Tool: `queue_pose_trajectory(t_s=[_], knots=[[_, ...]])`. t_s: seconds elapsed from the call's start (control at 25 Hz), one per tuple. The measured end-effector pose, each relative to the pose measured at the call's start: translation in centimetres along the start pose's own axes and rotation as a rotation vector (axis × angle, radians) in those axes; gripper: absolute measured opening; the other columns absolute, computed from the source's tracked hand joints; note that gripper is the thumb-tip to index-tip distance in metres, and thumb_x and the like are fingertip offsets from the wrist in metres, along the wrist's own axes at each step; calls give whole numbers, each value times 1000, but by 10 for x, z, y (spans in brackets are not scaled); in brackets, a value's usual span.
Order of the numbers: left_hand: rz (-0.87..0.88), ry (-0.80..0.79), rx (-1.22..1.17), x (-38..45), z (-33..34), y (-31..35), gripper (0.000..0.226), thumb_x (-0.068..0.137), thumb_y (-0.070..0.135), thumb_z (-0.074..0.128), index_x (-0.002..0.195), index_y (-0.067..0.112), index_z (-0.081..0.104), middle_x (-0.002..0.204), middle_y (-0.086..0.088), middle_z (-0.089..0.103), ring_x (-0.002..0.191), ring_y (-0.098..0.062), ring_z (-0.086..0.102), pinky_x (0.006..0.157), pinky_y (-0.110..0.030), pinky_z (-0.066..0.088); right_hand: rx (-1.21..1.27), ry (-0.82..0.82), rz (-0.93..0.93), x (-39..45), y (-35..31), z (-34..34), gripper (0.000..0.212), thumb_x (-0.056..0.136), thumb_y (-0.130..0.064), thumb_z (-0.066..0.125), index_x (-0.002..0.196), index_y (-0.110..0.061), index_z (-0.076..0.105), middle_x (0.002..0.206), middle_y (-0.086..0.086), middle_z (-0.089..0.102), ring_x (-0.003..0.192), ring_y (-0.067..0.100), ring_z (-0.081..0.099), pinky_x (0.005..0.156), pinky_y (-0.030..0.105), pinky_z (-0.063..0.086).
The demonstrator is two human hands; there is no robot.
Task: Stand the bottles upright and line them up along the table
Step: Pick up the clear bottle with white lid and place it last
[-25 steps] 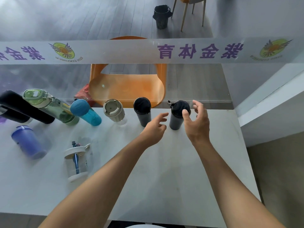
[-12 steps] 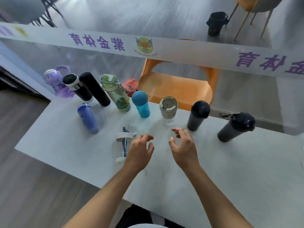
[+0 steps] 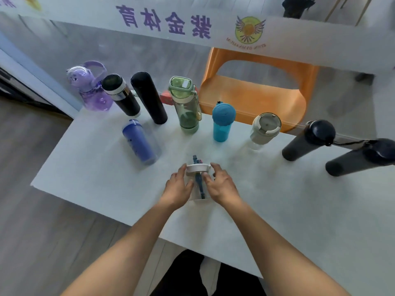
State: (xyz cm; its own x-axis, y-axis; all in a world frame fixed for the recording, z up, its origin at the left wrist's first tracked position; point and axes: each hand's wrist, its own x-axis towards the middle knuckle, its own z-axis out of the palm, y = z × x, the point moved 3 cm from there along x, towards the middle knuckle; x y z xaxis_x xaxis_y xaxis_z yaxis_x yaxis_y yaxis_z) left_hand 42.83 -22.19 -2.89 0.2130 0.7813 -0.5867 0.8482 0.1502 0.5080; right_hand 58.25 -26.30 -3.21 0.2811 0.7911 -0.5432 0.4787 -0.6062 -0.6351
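Observation:
A small clear bottle (image 3: 197, 169) with a white lid and a blue straw stands in the middle of the white table (image 3: 288, 206). My left hand (image 3: 178, 188) and my right hand (image 3: 220, 185) clasp its two sides. A row of upright bottles runs along the far edge: purple (image 3: 90, 88), black with a silver band (image 3: 120, 96), tall black (image 3: 149, 97), green (image 3: 186, 105), teal (image 3: 222, 121), beige-lidded (image 3: 264, 131), and two dark ones (image 3: 307, 141) (image 3: 363, 158). A blue bottle (image 3: 140, 142) stands in front of the row.
A glass partition with a white printed band (image 3: 162, 20) rises right behind the far table edge. An orange chair (image 3: 256, 92) stands beyond the glass. The table's left edge (image 3: 55, 150) drops to a wooden floor.
Both hands have moved left from the dark bottle at the right and closed around the clear bottle. My view has swung left and down.

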Motion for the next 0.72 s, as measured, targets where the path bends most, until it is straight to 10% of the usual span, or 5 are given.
queue_pose_trajectory(t_s=[0.2, 0.48, 0.72], knots=[[-42, -83, -311, 14, -3, -3, 55, 97, 33, 47, 149, 33, 30, 141, -6, 55, 126, -23, 55, 109, -45, 42, 150, -44, 104, 6, -10, 13, 55, 101, -49, 37, 151, -25, 33, 144, 12, 51, 128, 32, 51, 94, 37, 40], [112, 33, -576, -4, -10, 30, 18, 99, 26, 53, 116, 19, 57, 111, -2, 64, 104, -21, 66, 89, -44, 58, 446, 292, 123, -17, -2, -24, 35, 99, -41, 52, 128, -21, 53, 121, 2, 65, 104, 17, 59, 88, 30, 46], [256, -47, -476, -17, 11, 72, 33, 97, 17, 57, 130, 17, 55, 116, -1, 66, 100, -20, 69, 91, -40, 58, 492, 434, 134, -46, 30, -53, 32, 99, -30, 57, 127, -16, 64, 120, 5, 71, 104, 20, 65, 95, 33, 52]])
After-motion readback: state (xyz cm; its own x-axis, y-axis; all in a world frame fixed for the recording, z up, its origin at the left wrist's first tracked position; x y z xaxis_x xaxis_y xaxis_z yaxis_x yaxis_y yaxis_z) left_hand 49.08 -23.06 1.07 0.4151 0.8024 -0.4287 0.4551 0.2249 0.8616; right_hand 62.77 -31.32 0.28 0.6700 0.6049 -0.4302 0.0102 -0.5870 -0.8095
